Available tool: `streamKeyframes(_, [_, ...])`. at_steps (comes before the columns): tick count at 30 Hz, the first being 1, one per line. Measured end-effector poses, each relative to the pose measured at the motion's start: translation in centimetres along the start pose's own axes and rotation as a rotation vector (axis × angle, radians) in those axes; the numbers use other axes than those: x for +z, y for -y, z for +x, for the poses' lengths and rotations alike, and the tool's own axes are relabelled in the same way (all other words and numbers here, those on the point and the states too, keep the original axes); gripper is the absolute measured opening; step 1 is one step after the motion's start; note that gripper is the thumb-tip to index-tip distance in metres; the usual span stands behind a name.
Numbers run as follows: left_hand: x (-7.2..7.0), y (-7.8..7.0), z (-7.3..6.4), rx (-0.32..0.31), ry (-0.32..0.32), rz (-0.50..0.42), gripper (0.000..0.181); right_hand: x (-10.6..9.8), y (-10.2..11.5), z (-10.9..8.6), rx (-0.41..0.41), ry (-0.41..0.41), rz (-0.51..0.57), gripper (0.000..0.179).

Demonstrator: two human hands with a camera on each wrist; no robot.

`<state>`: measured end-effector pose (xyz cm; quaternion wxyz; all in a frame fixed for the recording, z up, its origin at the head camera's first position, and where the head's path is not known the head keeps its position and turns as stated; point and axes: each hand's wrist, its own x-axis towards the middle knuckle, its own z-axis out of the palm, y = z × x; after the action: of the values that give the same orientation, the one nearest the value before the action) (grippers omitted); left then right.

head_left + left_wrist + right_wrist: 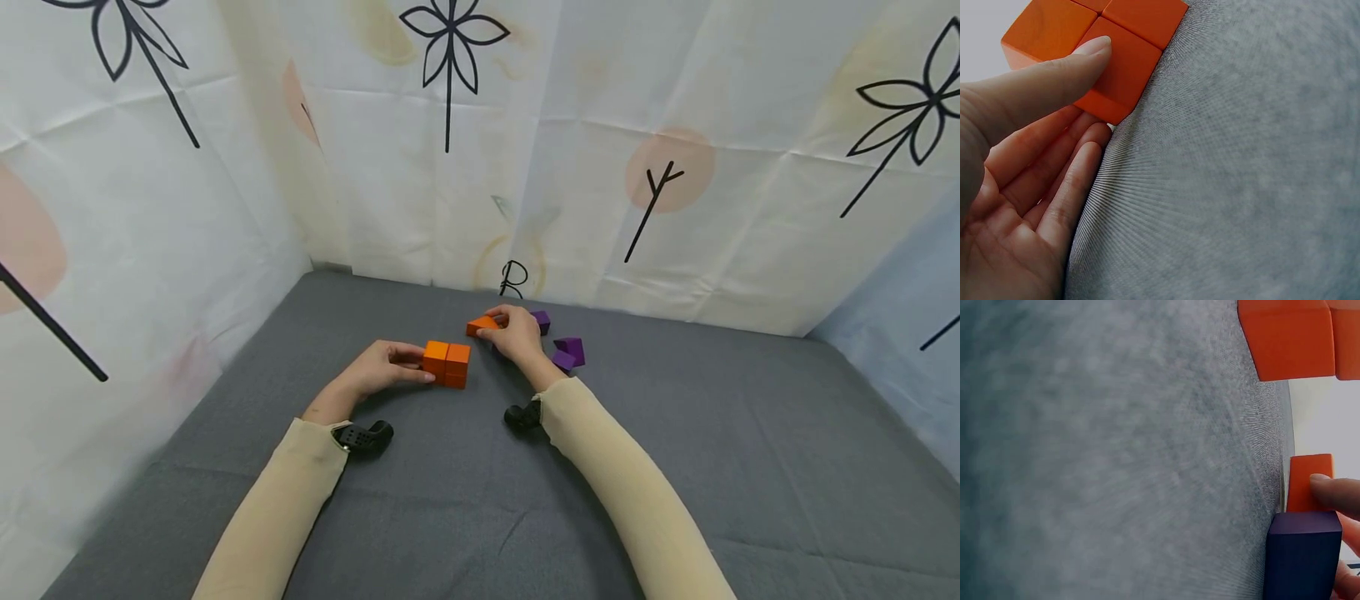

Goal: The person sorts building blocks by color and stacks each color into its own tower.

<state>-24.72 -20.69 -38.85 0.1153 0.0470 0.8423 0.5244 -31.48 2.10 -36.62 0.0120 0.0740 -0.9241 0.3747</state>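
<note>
Head view: gripping stacked smooth orange cubes (pixel 447 365) with left hand (pixel 381 367), seemingly for steadiness, and separately pinching smooth orange wedge (pixel 477 326) with right hand (pixel 520 334) at their half-past-one o'clock.

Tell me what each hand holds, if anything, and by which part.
The right hand pinches a small orange block by its right end; the left hand holds the orange block stack at its left side, thumb in front.

Head view is looking forward-down over the table (pixel 450 500); wrist views are peering close, low along it, both catching orange cubes (pixel 447 364).
</note>
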Motion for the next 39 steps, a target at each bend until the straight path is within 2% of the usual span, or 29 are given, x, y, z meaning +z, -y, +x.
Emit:
streamKeyframes(7, [-0.1,0.0,-0.1,0.012,0.001,0.002,0.056,-0.2,-0.4,-0.2,-0.038,-0.050,0.081,0.036])
streamKeyframes(11, [-0.1,0.0,0.0,0.014,0.000,0.008,0.055,-0.4,-0.6,-0.3,-0.088,-0.063,0.120,0.036])
streamKeyframes(24, [0.0,0.0,0.0,0.011,0.003,0.000,0.055,-1.1,-1.0,-0.8,-0.200,0.008,0.215,0.038])
streamKeyframes(29, [0.0,0.0,0.0,0.012,0.001,0.005,0.055,-1.3,-1.2,-1.0,-0.211,0.031,0.287,0.042])
streamKeyframes(34, [0.1,0.0,-0.1,0.006,-0.005,0.009,0.054,-1.4,-1.4,-1.1,-0.209,0.028,0.367,0.045])
streamKeyframes(39, [0.1,-0.1,-0.1,0.006,-0.004,0.008,0.054,-1.4,-1.5,-1.3,-0.249,0.015,0.409,0.040])
